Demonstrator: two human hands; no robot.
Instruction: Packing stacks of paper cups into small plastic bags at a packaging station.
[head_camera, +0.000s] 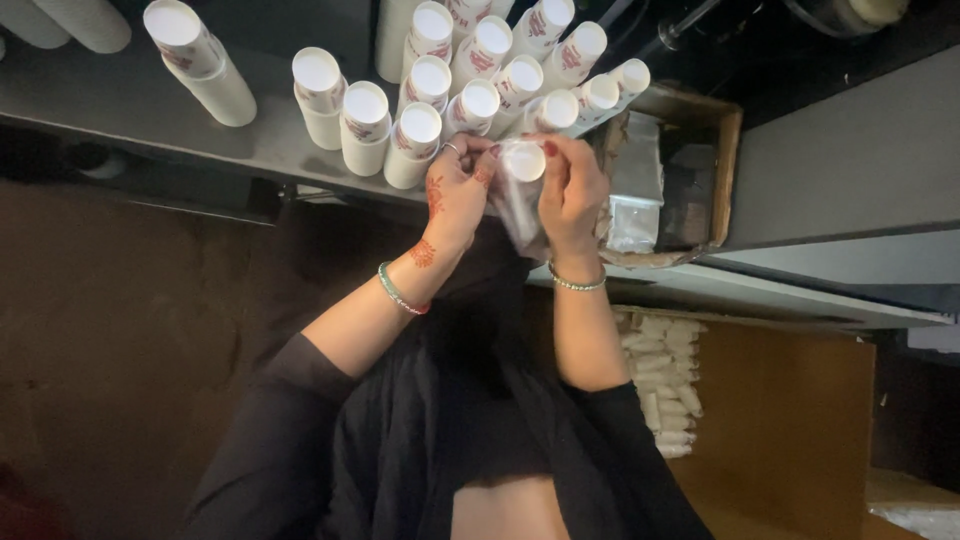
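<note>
A lone white tube with a flat white cap and reddish print stands toward the left end of the grey bench, apart from the rest. Further right, a crowd of like tubes stands packed cap to cap, running back from the bench's front edge.

Just off that front edge, the left hand is raised with its wrist bent back, reddish patterns on its skin and a green beaded bracelet at the wrist. Its fingers curl shut against the side of a white capped tube, which sits in a clear, crinkled plastic sleeve hanging below it (the sleeve looks thin and glossy).

The right hand mirrors it from the other side, fingers closed about the same tube and sleeve, nails painted red, a beaded bracelet at the wrist.

At the bench's right end sits an open cardboard box holding flat clear packets.
</note>
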